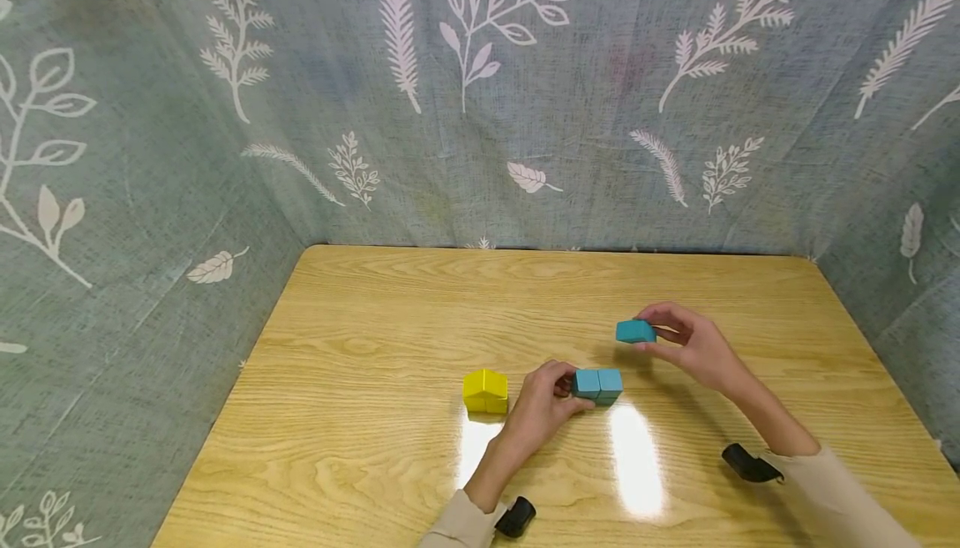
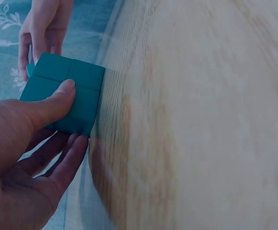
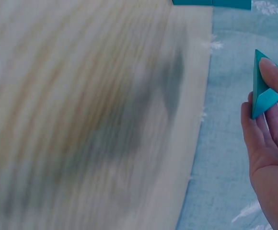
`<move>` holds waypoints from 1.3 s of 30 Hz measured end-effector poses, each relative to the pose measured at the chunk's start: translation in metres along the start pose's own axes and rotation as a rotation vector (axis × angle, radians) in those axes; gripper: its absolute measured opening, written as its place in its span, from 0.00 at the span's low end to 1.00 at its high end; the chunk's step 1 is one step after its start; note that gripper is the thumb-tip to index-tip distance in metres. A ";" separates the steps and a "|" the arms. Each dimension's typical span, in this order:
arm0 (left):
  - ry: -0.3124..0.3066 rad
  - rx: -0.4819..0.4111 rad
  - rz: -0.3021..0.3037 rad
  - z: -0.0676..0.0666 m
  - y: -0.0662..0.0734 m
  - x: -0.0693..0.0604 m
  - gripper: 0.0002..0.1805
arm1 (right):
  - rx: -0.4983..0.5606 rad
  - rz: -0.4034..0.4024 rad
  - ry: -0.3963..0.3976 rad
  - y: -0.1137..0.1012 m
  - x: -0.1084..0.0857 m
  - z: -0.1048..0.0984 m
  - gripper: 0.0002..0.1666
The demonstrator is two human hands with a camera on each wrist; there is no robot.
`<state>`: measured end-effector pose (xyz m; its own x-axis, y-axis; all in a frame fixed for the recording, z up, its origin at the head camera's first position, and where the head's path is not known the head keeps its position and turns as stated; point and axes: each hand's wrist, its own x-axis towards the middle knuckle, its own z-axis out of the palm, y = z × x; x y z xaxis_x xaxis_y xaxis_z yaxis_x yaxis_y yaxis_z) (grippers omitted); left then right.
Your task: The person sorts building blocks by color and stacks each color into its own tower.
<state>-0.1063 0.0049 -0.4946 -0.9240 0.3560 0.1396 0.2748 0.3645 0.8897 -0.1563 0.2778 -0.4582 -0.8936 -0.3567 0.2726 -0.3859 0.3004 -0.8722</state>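
In the head view a stack of teal cube blocks (image 1: 597,384) stands on the table, its visible faces set two by two in the left wrist view. My left hand (image 1: 542,406) grips this stack from its left side, with the thumb (image 2: 62,96) across the near face. Up and to the right, my right hand (image 1: 693,348) pinches a teal triangular block (image 3: 261,96) above the tabletop, apart from the stack. To the left of my left hand sits a yellow block stack (image 1: 485,391) with a peaked top, touched by neither hand.
The wooden table (image 1: 375,306) has rounded far corners. A grey-green leaf-patterned cloth (image 1: 480,189) hangs behind it and along both sides. Light glares off the tabletop near the yellow and teal stacks. Black wrist devices (image 1: 750,463) are on both arms.
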 end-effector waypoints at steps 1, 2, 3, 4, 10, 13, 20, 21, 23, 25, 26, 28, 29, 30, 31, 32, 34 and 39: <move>0.001 0.000 0.003 0.000 0.000 0.000 0.18 | 0.014 -0.007 -0.005 -0.001 -0.001 0.002 0.21; 0.001 0.002 0.006 0.000 0.000 0.000 0.18 | 0.027 -0.011 -0.007 -0.002 -0.003 0.003 0.21; 0.002 0.003 0.009 0.000 -0.001 0.000 0.18 | 0.039 -0.017 -0.012 -0.003 -0.004 0.005 0.22; 0.001 0.004 0.012 0.000 -0.001 0.000 0.18 | 0.049 -0.020 -0.014 -0.004 -0.005 0.007 0.22; 0.001 0.007 0.026 0.000 -0.002 -0.002 0.18 | 0.083 -0.034 -0.026 -0.011 -0.011 0.018 0.22; 0.003 0.010 0.028 0.000 -0.002 -0.002 0.17 | 0.101 -0.028 -0.047 -0.013 -0.013 0.023 0.22; -0.004 0.011 0.028 0.000 -0.002 -0.001 0.17 | 0.125 -0.035 -0.088 -0.016 -0.016 0.035 0.22; -0.004 0.012 0.031 0.000 -0.003 -0.001 0.17 | 0.128 -0.033 -0.093 -0.017 -0.016 0.036 0.22; -0.003 0.015 0.038 0.000 -0.003 -0.001 0.16 | 0.129 -0.030 -0.103 -0.019 -0.017 0.039 0.22; 0.000 0.020 0.044 0.000 -0.003 -0.001 0.16 | 0.118 -0.028 -0.112 -0.020 -0.017 0.042 0.22; 0.001 0.023 0.047 0.000 -0.003 -0.001 0.16 | 0.109 -0.025 -0.116 -0.021 -0.018 0.044 0.22; 0.002 0.027 0.050 0.000 -0.004 -0.001 0.16 | 0.086 -0.024 -0.121 -0.021 -0.018 0.046 0.22; 0.002 0.030 0.051 -0.001 -0.004 -0.001 0.16 | 0.074 -0.026 -0.124 -0.022 -0.018 0.047 0.22; 0.001 0.032 0.053 -0.001 -0.004 -0.001 0.15 | 0.064 -0.030 -0.129 -0.022 -0.018 0.048 0.22; 0.001 0.034 0.055 -0.001 -0.004 -0.001 0.15 | 0.054 -0.034 -0.134 -0.022 -0.019 0.049 0.22; 0.001 0.037 0.058 -0.001 -0.004 -0.001 0.15 | 0.046 -0.043 -0.140 -0.022 -0.019 0.050 0.22; 0.002 0.044 0.066 0.000 -0.004 -0.001 0.15 | 0.036 -0.058 -0.152 -0.022 -0.019 0.051 0.22; 0.006 0.056 0.084 0.000 -0.004 -0.001 0.15 | 0.014 -0.087 -0.160 -0.021 -0.018 0.053 0.23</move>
<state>-0.1067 0.0032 -0.4980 -0.8985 0.3825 0.2153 0.3657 0.3812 0.8491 -0.1195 0.2309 -0.4660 -0.8086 -0.5175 0.2797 -0.4559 0.2507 -0.8540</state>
